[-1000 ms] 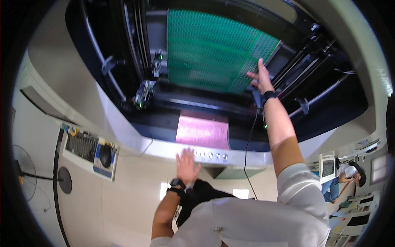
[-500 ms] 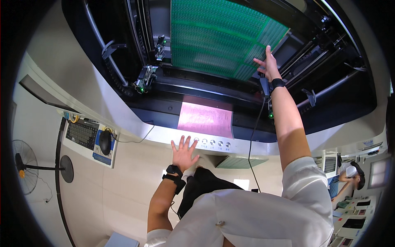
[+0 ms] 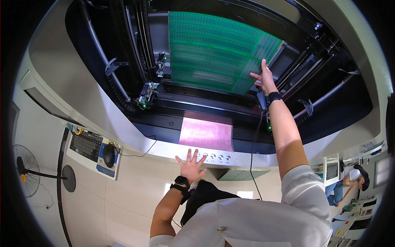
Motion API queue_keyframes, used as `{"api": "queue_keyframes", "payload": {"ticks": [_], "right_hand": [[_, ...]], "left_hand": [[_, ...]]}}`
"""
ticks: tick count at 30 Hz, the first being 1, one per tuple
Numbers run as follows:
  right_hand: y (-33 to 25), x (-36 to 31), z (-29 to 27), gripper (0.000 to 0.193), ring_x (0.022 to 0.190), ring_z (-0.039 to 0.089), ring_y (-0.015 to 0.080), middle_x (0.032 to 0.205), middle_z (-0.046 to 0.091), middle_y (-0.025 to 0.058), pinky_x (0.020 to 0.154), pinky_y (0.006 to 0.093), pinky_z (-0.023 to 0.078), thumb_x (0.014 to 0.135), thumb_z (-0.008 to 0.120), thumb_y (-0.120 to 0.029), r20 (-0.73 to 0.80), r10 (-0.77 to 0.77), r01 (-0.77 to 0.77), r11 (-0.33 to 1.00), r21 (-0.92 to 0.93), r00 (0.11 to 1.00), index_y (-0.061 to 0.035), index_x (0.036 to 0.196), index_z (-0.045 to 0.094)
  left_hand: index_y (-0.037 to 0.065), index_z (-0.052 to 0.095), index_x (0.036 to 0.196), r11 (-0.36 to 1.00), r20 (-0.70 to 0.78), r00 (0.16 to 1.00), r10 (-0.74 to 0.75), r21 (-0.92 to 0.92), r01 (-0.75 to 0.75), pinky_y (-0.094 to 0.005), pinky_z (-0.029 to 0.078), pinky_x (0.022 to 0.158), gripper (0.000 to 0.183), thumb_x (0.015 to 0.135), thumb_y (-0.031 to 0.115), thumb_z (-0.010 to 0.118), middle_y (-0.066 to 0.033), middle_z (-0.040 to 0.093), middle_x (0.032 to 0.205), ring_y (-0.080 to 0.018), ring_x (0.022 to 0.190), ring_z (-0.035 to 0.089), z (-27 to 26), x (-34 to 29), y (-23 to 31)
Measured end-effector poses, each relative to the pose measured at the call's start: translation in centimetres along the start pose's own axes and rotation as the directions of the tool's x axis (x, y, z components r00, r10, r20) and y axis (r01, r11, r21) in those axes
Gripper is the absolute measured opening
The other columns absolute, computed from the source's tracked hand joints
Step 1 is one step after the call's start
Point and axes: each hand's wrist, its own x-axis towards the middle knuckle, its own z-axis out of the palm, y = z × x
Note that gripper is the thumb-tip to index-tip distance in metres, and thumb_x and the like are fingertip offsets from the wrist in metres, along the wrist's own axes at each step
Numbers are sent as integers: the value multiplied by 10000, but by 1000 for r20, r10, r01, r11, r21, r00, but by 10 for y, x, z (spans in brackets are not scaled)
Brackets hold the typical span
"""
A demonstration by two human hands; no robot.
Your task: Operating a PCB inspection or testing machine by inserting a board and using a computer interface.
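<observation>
A large green circuit board panel (image 3: 214, 51) covered in fine rows lies inside a big machine with a dark bed. My right hand (image 3: 267, 80) reaches in to the panel's near right edge, its visible fingers spread against the board; some fingers are hidden. My left hand (image 3: 191, 168) has its fingers fanned out at the machine's white front edge, fingertips beside a row of round buttons (image 3: 213, 156). Just beyond them, a pinkish printed sheet (image 3: 205, 133) rests on the front ledge. Both wrists wear black bands.
Metal rails and small circuit heads with green lights (image 3: 148, 95) flank the panel. A black cable (image 3: 252, 156) hangs past my right forearm. To the left are a keyboard (image 3: 85, 144), a mouse (image 3: 109, 155) and a fan (image 3: 25, 171). Another person (image 3: 349, 181) is at the far right.
The whole view has shifted, so the machine and panel appear lower. Both hands keep nearly the same places, right at the panel's edge and left by the buttons.
</observation>
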Motion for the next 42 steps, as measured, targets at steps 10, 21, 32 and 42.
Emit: {"api": "queue_keyframes", "payload": {"ticks": [10, 21, 32, 42], "right_hand": [[16, 1, -3, 611, 928, 689, 184, 1315, 573, 36, 768, 454, 477, 931, 592, -581, -15, -14, 12, 992, -128, 1000, -148, 1344, 467], [21, 19, -12, 445, 933, 689, 158, 1267, 561, 26, 734, 328, 545, 978, 593, -446, 8, -83, 83, 986, -145, 997, -142, 1283, 479], [16, 23, -23, 663, 841, 704, 187, 1171, 586, 64, 742, 356, 527, 986, 383, -650, -12, -41, 42, 998, 51, 999, -121, 1380, 440], [18, 19, -9, 669, 831, 703, 186, 1213, 648, 59, 819, 389, 486, 1000, 345, -645, -5, -99, 99, 995, -26, 995, -112, 1380, 482]], "left_hand": [[151, 578, 1319, 989, -247, 967, 58, -121, -90, -630, 294, 1101, 502, 882, 399, 593, -145, 452, 1444, -331, 1393, 361, -18, -5, -4], [133, 278, 1531, 877, 50, 965, 256, -431, -210, -472, 539, 733, 716, 870, 164, 552, -148, 679, 1072, -350, 860, 669, 16, -8, -1], [173, 205, 1568, 977, 170, 969, 181, -142, -158, -493, 537, 607, 818, 853, 240, 597, -185, 707, 869, -334, 717, 690, 35, 23, 18], [240, 144, 1590, 989, 151, 978, 143, -55, -136, -510, 515, 693, 825, 855, 160, 512, -214, 699, 1067, -322, 833, 700, 42, 18, 18]]}}
